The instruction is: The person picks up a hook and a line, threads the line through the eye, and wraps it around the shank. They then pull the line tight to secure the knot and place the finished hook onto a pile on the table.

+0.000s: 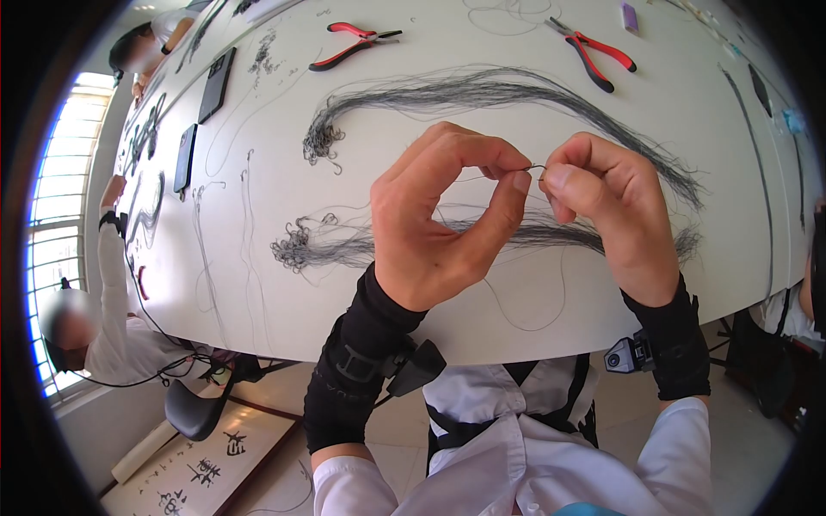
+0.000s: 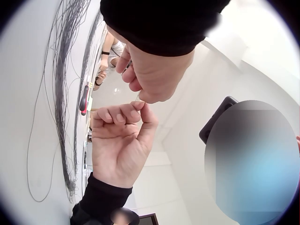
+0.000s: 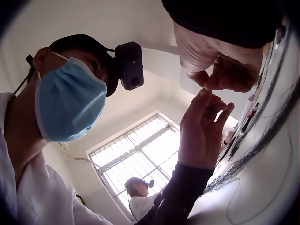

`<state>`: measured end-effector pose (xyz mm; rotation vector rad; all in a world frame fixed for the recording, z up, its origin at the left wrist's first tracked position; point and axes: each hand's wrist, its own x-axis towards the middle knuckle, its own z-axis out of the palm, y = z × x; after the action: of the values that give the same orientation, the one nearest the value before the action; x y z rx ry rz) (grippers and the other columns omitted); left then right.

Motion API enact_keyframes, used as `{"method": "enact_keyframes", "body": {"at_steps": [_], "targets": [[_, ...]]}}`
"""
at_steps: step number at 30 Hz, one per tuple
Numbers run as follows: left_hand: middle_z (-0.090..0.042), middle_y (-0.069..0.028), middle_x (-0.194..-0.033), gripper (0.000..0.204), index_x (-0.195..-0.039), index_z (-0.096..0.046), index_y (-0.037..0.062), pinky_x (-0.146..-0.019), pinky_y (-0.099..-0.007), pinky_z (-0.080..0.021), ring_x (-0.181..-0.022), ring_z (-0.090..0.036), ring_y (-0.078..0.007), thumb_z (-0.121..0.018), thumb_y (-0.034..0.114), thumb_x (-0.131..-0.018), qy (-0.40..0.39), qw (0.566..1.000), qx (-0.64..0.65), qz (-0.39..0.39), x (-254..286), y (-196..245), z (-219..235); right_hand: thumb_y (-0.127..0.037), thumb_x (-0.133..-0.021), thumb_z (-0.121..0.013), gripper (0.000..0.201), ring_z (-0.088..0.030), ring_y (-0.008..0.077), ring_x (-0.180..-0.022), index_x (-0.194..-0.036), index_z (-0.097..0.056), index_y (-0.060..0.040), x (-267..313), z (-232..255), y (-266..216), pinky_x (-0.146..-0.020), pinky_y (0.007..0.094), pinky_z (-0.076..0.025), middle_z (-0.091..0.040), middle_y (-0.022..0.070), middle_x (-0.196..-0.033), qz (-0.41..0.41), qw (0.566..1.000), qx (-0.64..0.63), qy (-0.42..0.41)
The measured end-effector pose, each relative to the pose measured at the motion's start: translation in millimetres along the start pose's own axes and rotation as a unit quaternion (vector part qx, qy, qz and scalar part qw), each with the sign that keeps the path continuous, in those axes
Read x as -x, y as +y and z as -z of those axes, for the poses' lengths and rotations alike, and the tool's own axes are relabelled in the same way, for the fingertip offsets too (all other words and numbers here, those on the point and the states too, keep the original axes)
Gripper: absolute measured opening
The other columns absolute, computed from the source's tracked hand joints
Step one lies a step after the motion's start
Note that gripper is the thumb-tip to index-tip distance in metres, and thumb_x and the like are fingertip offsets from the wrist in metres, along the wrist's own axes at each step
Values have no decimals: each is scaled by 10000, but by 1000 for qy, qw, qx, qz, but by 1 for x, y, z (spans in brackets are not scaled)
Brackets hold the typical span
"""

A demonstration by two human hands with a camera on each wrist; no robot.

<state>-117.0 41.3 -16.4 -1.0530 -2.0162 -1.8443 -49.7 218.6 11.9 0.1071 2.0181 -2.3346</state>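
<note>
In the head view, my left hand pinches a small dark hook-like piece between thumb and index finger. My right hand meets it there, thumb and fingers pinched on the piece's other side, with a fine thread trailing nearby. Both hands are above the white table. Behind them lies a bundle of dark strands with curled hooks at its left end; a second bundle runs beneath the hands. The left wrist view shows the left hand and right hand meeting at their fingertips.
Red-handled pliers lie at the back, with a second pair farther right. Two phones and thin hooked strands lie on the left. A purple item is at the back. Other people sit around the table.
</note>
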Motion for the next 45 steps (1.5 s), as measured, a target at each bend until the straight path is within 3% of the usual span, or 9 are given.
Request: {"method": "enact_keyframes", "body": {"at_steps": [15,22,26,29,34,36,39,43,45], "targets": [[-672,-69,-799,113,-877,-669,14,-687,-289,-500,-730,-640,-182,-723,-48,-800,-10,998,-53,-10,-3,0,0,-146,-951,-637,139,-511,33,-772,-964,-635,-8,-2,5,2,-700,198,-418,-592,-25,-839,102,991,55,68],[-664,-65,-802,101,-882,-642,3,-714,-282,-495,-734,-618,-165,-706,-56,-831,16,998,-56,-15,-3,8,3,-142,-1006,-525,217,-538,167,-816,-1092,-584,48,61,93,-54,-854,305,-445,-588,98,-872,387,843,162,336],[-663,-67,-803,131,-869,-638,10,-714,-281,-491,-738,-621,-170,-695,-86,-802,-16,998,-50,-37,1,24,-1,-152,-1027,-480,155,-500,189,-944,-1041,-525,-5,168,191,-116,-919,343,-423,-537,96,-1004,392,831,140,370],[-658,-69,-801,168,-854,-647,22,-706,-303,-489,-744,-619,-205,-693,-100,-747,-108,993,-20,-40,5,36,-3,-117,-1034,-470,120,-497,202,-922,-1033,-518,-7,228,230,-147,-950,342,-438,-519,96,-1003,397,713,187,547],[-670,-94,-850,175,-875,-686,19,-778,-374,-491,-815,-626,-271,-719,-64,-725,-377,924,51,-34,13,47,-11,-137,-1043,-502,146,-512,172,-885,-1052,-539,4,385,342,-224,-918,316,-463,-527,72,-983,304,768,223,517],[-681,-95,-863,184,-901,-703,22,-781,-373,-491,-823,-631,-276,-731,-52,-735,-379,923,43,-39,17,45,-14,-152,-1051,-509,166,-506,150,-875,-1095,-551,2,395,343,-240,-896,292,-457,-516,48,-980,239,777,255,523],[-695,-101,-880,183,-924,-719,20,-786,-371,-493,-834,-638,-280,-739,-36,-752,-388,921,10,-15,16,44,-13,-203,-1061,-517,285,-492,95,-852,-1236,-575,13,355,325,-243,-848,243,-440,-503,-8,-972,128,766,320,542],[-685,-93,-862,140,-933,-710,31,-767,-377,-488,-797,-616,-280,-715,-13,-800,-360,932,-38,-26,18,31,-16,-273,-1029,-585,267,-445,17,-736,-1132,-662,-38,250,329,-221,-682,179,-384,-516,-62,-856,-19,818,398,415],[-673,-82,-841,128,-933,-700,38,-755,-379,-485,-774,-604,-278,-706,-6,-813,-334,940,-52,-33,19,25,-17,-299,-1000,-609,246,-476,16,-681,-1051,-667,-65,175,302,-189,-593,182,-398,-551,-69,-816,-69,792,491,357]]}}
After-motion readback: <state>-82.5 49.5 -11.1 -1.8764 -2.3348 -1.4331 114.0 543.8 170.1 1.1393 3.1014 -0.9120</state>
